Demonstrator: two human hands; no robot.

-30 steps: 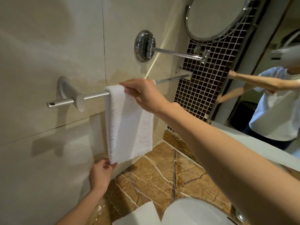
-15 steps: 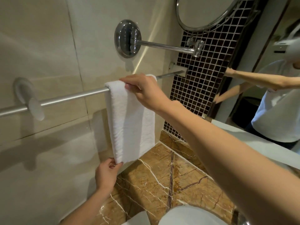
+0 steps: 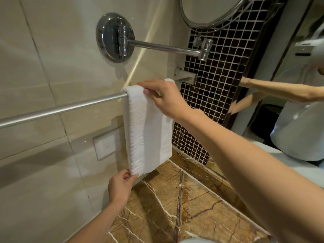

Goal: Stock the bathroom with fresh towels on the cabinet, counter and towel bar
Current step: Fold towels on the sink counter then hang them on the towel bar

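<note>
We find the white towel [image 3: 149,127] draped over the towel bar [image 3: 61,108], hanging folded against the beige wall tile [image 3: 43,58]. The right hand [image 3: 166,99] presses its top fold onto the bar; the left hand [image 3: 121,185] pinches its lower corner. The bar's left end is cut off, and the towel hides part of it. Above, a chrome mirror arm [image 3: 163,48] projects from the wall. A wall switch [image 3: 105,146] sits beside the towel, marble counter [image 3: 184,207] below.
</note>
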